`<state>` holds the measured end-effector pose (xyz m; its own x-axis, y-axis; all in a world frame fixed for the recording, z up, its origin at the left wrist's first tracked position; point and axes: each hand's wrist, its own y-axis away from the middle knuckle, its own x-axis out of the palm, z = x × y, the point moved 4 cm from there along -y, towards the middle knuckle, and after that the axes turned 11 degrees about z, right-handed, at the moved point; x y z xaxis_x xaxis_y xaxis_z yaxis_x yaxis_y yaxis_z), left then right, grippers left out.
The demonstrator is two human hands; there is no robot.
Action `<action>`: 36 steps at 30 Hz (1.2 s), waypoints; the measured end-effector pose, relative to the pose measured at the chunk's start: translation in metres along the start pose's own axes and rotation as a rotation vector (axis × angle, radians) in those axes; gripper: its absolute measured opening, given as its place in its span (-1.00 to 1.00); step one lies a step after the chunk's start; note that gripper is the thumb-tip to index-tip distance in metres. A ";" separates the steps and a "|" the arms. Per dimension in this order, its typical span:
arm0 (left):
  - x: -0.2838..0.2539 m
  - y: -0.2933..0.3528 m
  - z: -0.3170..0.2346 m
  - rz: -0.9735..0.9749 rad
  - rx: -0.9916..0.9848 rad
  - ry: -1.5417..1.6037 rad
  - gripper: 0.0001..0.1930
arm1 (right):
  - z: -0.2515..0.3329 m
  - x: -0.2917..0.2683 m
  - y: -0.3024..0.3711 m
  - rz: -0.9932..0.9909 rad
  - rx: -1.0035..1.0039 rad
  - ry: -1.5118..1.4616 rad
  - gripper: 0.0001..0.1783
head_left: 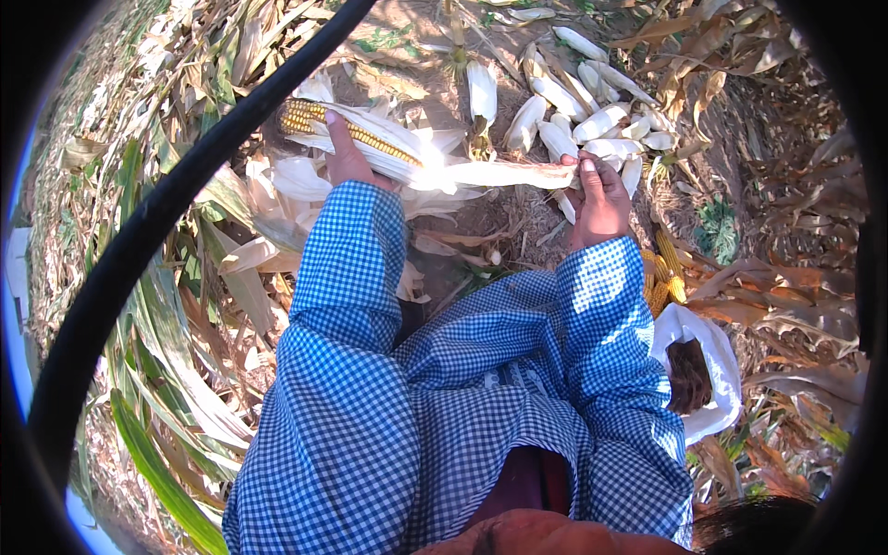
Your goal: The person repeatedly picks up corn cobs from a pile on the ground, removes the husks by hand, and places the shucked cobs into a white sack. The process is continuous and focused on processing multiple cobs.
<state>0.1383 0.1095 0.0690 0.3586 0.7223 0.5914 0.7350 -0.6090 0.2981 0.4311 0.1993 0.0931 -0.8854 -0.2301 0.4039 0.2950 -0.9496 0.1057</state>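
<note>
A partly husked corn cob with yellow kernels lies tilted in my left hand, whose thumb rests against the kernels. Pale husk still covers part of its sides. From its right end a long husk strip stretches across to my right hand. The fingertips and thumb of that hand pinch the strip's far end. Bright sunlight washes out the place where strip and cob meet. The fingers of my left hand under the cob are mostly hidden.
Several corn ears in white husks lie heaped at the far right. Bare yellow cobs lie beside my right sleeve, near a white bag holding dark brown fibres. Dry stalks and leaves flank both sides; a black band crosses the left.
</note>
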 end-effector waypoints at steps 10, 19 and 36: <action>0.008 0.006 -0.021 0.080 0.171 -0.227 -0.22 | 0.048 -0.063 -0.020 -0.214 -0.190 -0.146 -0.76; 0.060 0.082 0.055 1.006 -0.337 -0.396 -0.30 | 0.002 0.017 0.000 0.288 0.052 0.159 -0.54; 0.060 0.106 0.084 0.924 -0.398 -0.349 -0.36 | -0.001 0.034 0.019 0.201 -0.274 0.537 -0.63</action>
<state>0.2857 0.1161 0.0731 0.8724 -0.0596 0.4851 -0.1253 -0.9866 0.1041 0.4061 0.1730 0.1077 -0.9001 -0.4167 -0.1275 0.4345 -0.8804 -0.1901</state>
